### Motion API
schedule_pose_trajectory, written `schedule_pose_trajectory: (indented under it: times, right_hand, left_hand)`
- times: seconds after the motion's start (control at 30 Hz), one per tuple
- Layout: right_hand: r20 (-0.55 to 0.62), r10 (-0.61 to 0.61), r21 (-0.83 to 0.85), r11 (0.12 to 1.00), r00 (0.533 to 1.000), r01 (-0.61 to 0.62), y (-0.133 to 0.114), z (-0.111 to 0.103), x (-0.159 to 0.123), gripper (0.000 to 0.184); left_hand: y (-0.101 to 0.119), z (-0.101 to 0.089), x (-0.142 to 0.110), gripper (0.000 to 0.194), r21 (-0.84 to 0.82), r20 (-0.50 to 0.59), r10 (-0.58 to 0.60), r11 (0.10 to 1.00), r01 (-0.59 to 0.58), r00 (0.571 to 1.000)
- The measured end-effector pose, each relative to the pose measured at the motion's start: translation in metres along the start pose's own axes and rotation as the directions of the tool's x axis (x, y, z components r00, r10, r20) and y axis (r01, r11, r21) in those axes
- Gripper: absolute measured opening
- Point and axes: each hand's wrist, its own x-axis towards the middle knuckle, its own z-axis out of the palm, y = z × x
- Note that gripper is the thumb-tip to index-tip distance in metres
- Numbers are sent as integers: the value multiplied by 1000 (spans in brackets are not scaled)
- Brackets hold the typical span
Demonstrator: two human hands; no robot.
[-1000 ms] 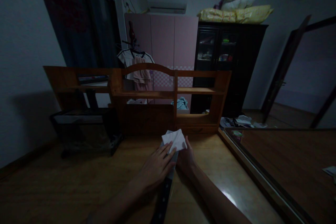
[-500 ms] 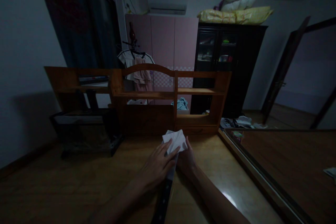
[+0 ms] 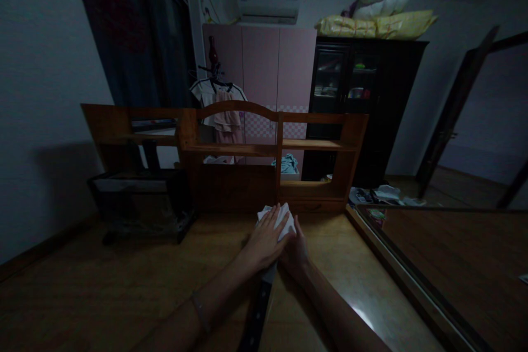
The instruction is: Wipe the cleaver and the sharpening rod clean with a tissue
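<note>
From where I stand, the knife (image 3: 259, 303) lies in front of the wooden shelf (image 3: 237, 148), its dark riveted handle pointing away from it and its blade running towards it, over the counter (image 3: 218, 242). A folded white cloth (image 3: 291, 224) covers the far part of that blade, near the shelf's base. The left hand (image 3: 266, 239) rests on top of the cloth, fingers stretched out and nearly together; whether they pinch the blade through it I cannot tell. The right hand (image 3: 297, 253) sits against the cloth's right edge, its thumb upright, the rest of its fingers hidden, so I cannot say how tightly they hold. A black stand (image 3: 140, 198) with dark handles upright in it is in front of the shelf's left end. What would worry me is the edge: neither hand is on the handle, so the knife could swivel under uneven pressure. The cloth looks thin, and if it bunched or slipped, a finger could meet bare steel, more easily in this dim light.
</note>
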Motion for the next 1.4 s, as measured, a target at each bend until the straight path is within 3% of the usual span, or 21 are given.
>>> schedule_pose_trajectory:
  times: [0.33, 0.53, 0.63, 0.83, 0.97, 1.07, 1.2, 1.33, 1.4]
  right_hand:
    - [-67, -29, -38, 999, 997, 27, -2, 2, 0, 45]
    - [-87, 35, -27, 999, 996, -38, 0, -6, 0, 50]
    - [-105, 77, -61, 995, 991, -84, -1, -5, -2, 56]
    - [-11, 122, -84, 989, 993, -122, -4, 1, -4, 59]
    - [-42, 111, -83, 990, 993, -114, -4, 3, -6, 56]
    - [-97, 83, -71, 993, 992, -90, -2, 3, -6, 47]
    - [-128, -34, -45, 999, 991, 28, -1, 1, -2, 42]
    - [-117, 78, -79, 993, 990, -88, -2, -8, 2, 50]
    - [-124, 119, -102, 986, 985, -132, -3, -10, 3, 51]
  left_hand:
    - [-5, -4, -6, 58, -25, 53, 46, 999, -45, 997]
    - [2, -20, -24, 55, -77, 150, 145, 988, -135, 978]
    - [-5, -24, -33, 54, -78, 180, 144, 988, -132, 973]
    - [-33, -12, -23, 56, -17, 53, 2, 1000, -1, 999]
    - [-30, -2, 0, 56, -10, 6, -1, 1000, 1, 1000]
    - [-17, -2, 10, 55, -18, 15, 31, 999, -30, 999]
    - [-5, -16, 1, 54, -72, 73, 139, 988, -134, 988]
    - [-23, -33, -22, 58, -166, 193, 299, 949, -269, 935]
    - [-39, -37, -33, 58, -186, 188, 299, 946, -266, 935]
